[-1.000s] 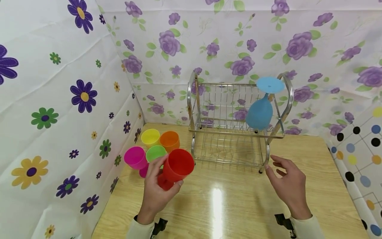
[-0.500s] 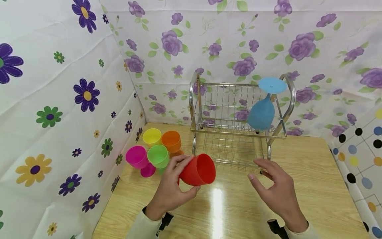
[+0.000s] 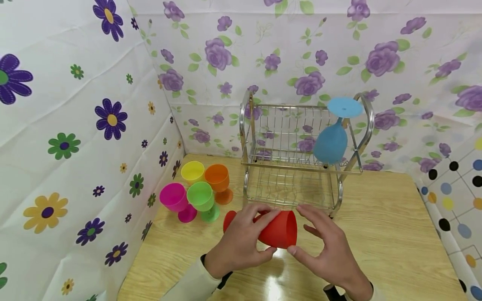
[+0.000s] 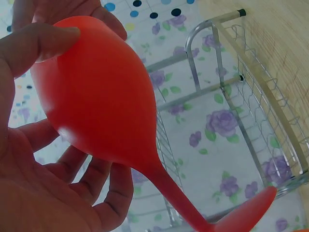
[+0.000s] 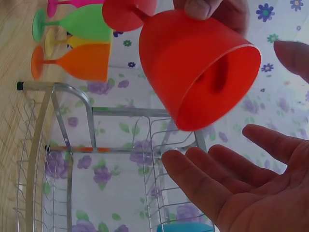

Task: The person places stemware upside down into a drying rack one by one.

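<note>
My left hand (image 3: pixel 242 242) grips a red plastic goblet (image 3: pixel 278 230) by its bowl, thumb on one side and fingers on the other. The goblet lies tilted sideways above the table, its mouth facing right and its foot to the left. In the left wrist view its stem and foot (image 4: pixel 246 210) stick out past the fingers. My right hand (image 3: pixel 329 246) is at the mouth end with fingers spread. In the right wrist view these fingertips (image 5: pixel 176 159) are apart from the rim, and nothing is in that hand.
Behind the hands stands a two-tier metal dish rack (image 3: pixel 290 168). A blue goblet (image 3: pixel 331 144) hangs upside down at its upper right. Left of the rack, yellow (image 3: pixel 193 172), orange (image 3: pixel 217 177), green (image 3: pixel 201 195) and magenta (image 3: pixel 174 197) goblets stand upright on the wooden table (image 3: pixel 388 217).
The left hand has carried the red goblet to the right and turned it from mouth-up onto its side. The right hand has come left to the goblet's mouth.
</note>
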### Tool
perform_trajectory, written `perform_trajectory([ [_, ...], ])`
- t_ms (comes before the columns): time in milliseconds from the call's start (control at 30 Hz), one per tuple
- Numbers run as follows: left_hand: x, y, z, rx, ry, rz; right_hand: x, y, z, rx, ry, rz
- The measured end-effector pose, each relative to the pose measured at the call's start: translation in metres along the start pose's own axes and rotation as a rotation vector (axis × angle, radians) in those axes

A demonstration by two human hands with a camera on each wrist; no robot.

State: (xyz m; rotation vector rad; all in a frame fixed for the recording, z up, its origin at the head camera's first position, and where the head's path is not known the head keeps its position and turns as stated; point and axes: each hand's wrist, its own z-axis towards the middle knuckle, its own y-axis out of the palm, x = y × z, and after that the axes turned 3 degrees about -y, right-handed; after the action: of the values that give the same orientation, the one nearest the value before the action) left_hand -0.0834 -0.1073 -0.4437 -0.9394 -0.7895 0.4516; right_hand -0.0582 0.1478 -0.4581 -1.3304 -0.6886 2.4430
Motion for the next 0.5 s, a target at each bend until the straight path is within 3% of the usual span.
perform_trajectory([
  [200, 0.0076, 0.0001, 0.0067, -0.042, 0.044, 0.074, -0.0023, 0.007, -0.001, -0.041, 0.013, 0.039],
  [500, 0.0092, 0.0006, 0.0081, -0.034, 0.076, 0.099, -0.0022, 0.0103, -0.0021, 0.004, 0.022, 0.045],
])
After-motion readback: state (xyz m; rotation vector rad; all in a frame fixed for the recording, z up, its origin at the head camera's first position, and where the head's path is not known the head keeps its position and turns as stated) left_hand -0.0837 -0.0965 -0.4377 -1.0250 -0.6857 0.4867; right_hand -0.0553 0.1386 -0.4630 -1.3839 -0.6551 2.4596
